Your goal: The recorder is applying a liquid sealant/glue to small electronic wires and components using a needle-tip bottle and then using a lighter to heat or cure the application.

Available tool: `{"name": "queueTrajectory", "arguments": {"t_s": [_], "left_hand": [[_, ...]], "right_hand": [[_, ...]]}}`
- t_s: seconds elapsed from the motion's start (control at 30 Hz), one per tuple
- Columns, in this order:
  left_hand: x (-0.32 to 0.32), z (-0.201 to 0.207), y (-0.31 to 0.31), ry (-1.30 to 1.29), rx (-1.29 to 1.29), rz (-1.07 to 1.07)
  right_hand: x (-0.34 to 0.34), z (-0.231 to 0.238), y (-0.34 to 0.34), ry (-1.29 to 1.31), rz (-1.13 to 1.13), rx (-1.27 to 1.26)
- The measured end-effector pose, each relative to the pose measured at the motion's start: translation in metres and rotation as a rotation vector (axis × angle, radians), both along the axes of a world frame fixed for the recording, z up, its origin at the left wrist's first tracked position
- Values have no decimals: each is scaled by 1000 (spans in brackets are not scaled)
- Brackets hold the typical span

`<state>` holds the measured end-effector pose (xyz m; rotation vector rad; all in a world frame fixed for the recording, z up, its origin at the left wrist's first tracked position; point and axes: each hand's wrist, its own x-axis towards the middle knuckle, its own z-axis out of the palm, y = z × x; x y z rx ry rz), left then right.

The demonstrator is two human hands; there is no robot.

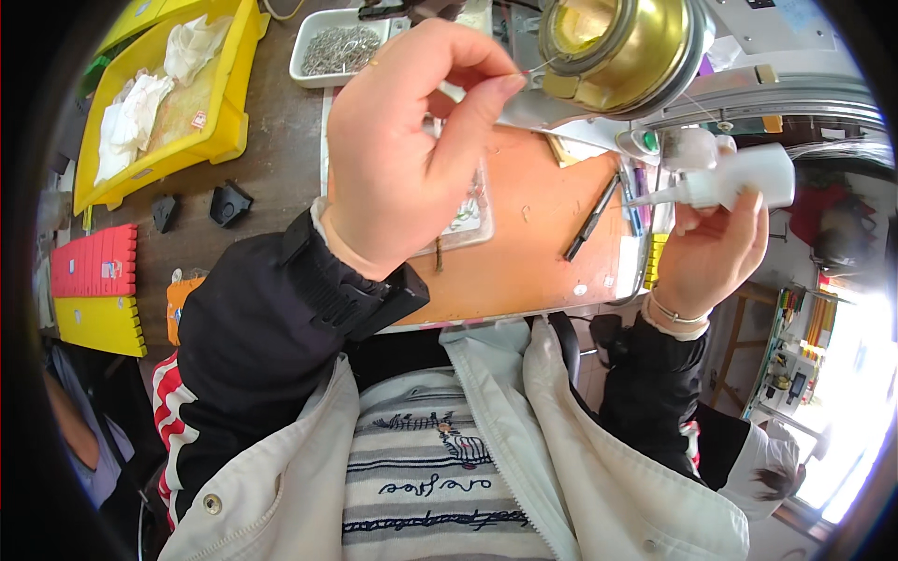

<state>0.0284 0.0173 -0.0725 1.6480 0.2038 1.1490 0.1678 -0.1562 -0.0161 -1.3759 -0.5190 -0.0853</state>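
My left hand is raised over the orange work mat. Its thumb and forefinger are pinched on a thin wire-like piece, which runs toward the brass-coloured round pot at the far side; whether the two touch is unclear. On the right, my right hand grips a white squeeze bottle from below. The bottle lies tilted nearly level, its narrow nozzle pointing left. Partly hidden by my left hand, a clear plastic box holds small pieces.
A white tray of small metal parts stands far left of the pot. A yellow bin holds crumpled white cloths. Two black pieces lie near it. A black pen rests on the mat. Another person is at lower right.
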Motion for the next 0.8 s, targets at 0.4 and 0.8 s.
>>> {"name": "queueTrajectory", "arguments": {"t_s": [0.4, 0.8], "left_hand": [[-1, -2, 2, 90, 54, 39], [-7, 4, 8, 81, 168, 33]], "right_hand": [[-9, -5, -4, 38, 224, 448], [-12, -8, 24, -24, 417, 528]]}}
